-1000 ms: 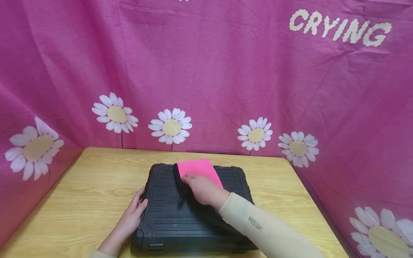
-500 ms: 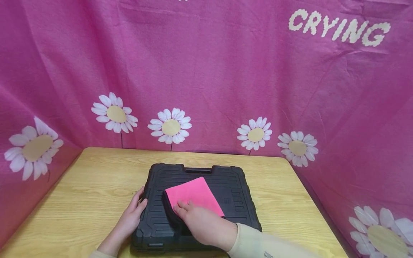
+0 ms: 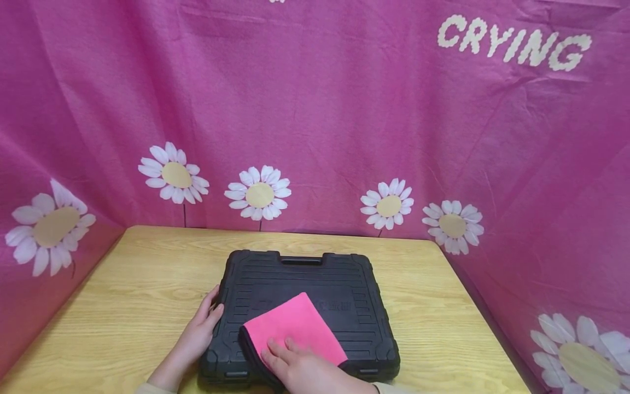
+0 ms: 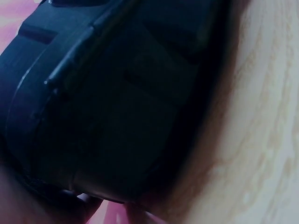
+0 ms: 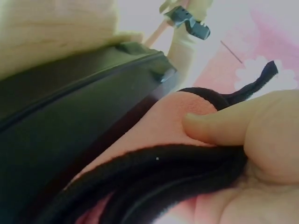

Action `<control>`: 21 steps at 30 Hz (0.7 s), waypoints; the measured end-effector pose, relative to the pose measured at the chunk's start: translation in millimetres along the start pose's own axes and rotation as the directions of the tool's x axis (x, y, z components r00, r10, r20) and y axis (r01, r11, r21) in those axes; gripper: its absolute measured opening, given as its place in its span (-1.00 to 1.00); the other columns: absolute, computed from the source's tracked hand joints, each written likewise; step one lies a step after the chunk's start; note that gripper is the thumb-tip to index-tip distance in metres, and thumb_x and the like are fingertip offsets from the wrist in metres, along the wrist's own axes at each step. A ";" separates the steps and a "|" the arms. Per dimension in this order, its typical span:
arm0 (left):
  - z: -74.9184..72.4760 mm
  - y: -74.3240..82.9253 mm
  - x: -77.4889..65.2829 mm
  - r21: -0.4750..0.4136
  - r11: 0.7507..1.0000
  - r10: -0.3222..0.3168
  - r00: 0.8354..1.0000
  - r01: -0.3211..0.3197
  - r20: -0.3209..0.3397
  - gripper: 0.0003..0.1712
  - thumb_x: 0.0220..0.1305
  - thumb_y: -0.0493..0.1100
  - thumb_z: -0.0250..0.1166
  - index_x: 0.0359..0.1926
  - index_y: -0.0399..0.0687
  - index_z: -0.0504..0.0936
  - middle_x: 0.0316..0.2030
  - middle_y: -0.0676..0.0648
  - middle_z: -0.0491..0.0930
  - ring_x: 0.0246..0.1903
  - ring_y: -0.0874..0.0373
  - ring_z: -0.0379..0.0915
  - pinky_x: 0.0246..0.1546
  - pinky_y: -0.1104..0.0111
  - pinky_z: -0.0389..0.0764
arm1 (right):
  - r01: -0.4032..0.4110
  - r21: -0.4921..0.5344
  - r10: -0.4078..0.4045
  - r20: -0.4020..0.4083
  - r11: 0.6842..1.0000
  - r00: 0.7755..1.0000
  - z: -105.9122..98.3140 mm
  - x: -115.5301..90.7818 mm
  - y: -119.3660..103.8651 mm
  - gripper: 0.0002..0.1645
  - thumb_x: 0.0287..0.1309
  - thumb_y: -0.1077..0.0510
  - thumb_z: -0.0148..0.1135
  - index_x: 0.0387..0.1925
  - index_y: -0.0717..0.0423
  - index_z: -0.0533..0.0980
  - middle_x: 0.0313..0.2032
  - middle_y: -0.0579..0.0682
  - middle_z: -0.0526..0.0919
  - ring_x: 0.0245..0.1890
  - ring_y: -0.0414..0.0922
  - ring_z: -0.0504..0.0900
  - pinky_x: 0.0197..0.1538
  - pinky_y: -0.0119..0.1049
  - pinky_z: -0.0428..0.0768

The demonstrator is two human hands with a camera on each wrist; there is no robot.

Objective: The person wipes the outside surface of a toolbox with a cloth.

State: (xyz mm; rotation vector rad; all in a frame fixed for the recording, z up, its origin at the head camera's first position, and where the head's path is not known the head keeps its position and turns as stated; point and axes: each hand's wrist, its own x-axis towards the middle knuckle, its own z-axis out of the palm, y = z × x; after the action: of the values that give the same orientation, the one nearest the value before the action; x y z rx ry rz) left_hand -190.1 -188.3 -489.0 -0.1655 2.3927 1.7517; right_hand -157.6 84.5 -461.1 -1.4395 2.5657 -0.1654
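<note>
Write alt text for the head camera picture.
A person's right grip holds a folded pink cloth on a closed black case; the left grip rests against the case's side. The case lies on a wooden table before a magenta daisy-print curtain.

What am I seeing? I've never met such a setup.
No machine: these are a person's bare left hand and right hand. The head camera looks forward and down at a black, rectangular plastic-looking case lying on a yellowish wood-grain table, before a magenta daisy-print curtain. The left hand touches the case's left side. The right hand holds a folded pink cloth with black edging on the case's top. The left wrist camera shows the case's side, dark and blurred; the right wrist camera shows the thumb on that cloth.
</note>
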 end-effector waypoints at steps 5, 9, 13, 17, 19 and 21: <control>-0.3 -0.6 0.3 -0.002 1.000 0.001 1.000 -0.001 -0.001 -0.25 0.68 0.05 -0.20 0.66 -0.07 -0.23 0.64 -0.32 -0.26 0.60 -0.38 -0.33 0.51 -0.26 -0.12 | 0.056 -0.046 -0.057 -0.021 0.997 0.998 15.8 -3.3 5.2 -0.21 0.53 -0.33 -0.12 0.56 0.01 0.26 0.48 0.00 0.41 0.34 0.11 0.56 0.14 -0.22 0.69; 0.3 -0.8 0.7 -0.006 1.000 -0.003 1.000 0.003 0.001 -0.25 0.68 0.04 -0.19 0.66 -0.07 -0.24 0.64 -0.32 -0.27 0.60 -0.38 -0.34 0.50 -0.27 -0.12 | 0.057 -0.052 -0.058 -0.006 0.997 0.998 8.0 -7.9 -3.0 -0.25 0.56 -0.26 -0.11 0.54 0.05 0.28 0.47 0.03 0.43 0.33 0.09 0.57 0.12 -0.21 0.70; 0.2 -0.8 0.5 -0.002 1.000 -0.001 1.000 0.001 -0.002 -0.26 0.68 0.04 -0.19 0.66 -0.07 -0.24 0.64 -0.32 -0.27 0.60 -0.39 -0.35 0.50 -0.27 -0.12 | 0.026 0.023 -0.026 0.037 0.999 0.999 -0.7 -12.6 -9.5 -0.26 0.55 -0.24 -0.07 0.54 0.05 0.28 0.49 0.02 0.40 0.38 0.08 0.53 0.14 -0.18 0.70; -0.2 -0.6 -0.1 -0.012 1.000 0.012 1.000 -0.012 0.001 -0.26 0.68 0.03 -0.19 0.66 -0.07 -0.23 0.64 -0.32 -0.27 0.60 -0.38 -0.35 0.51 -0.27 -0.14 | -0.009 0.068 0.005 0.060 0.998 0.998 -5.2 -16.1 -13.4 -0.26 0.55 -0.26 -0.08 0.55 -0.01 0.27 0.52 -0.03 0.35 0.42 0.06 0.49 0.12 -0.13 0.71; -0.2 -0.7 0.1 -0.021 1.000 0.018 1.000 -0.018 0.004 -0.27 0.69 0.02 -0.20 0.66 -0.08 -0.23 0.64 -0.33 -0.26 0.60 -0.38 -0.35 0.51 -0.27 -0.14 | -0.019 0.092 0.013 0.063 0.996 0.998 -2.3 -16.3 -11.1 -0.25 0.54 -0.28 -0.07 0.56 -0.03 0.26 0.53 -0.05 0.33 0.44 0.06 0.46 0.13 -0.09 0.70; -0.1 -0.7 0.0 -0.031 0.999 0.024 1.000 -0.024 0.006 -0.27 0.69 0.01 -0.19 0.66 -0.08 -0.23 0.64 -0.33 -0.26 0.60 -0.38 -0.34 0.51 -0.26 -0.13 | -0.005 0.105 0.000 0.046 0.994 0.999 0.2 -16.1 -6.8 -0.25 0.54 -0.29 -0.07 0.56 -0.03 0.26 0.53 -0.05 0.34 0.44 0.04 0.46 0.16 -0.13 0.68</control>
State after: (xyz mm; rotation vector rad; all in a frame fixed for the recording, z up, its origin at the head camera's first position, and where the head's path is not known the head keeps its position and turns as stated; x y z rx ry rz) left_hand -189.9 -188.5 -489.7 -0.1362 2.3734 1.7982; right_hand -143.7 94.7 -458.2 -1.3859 2.4820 -0.2600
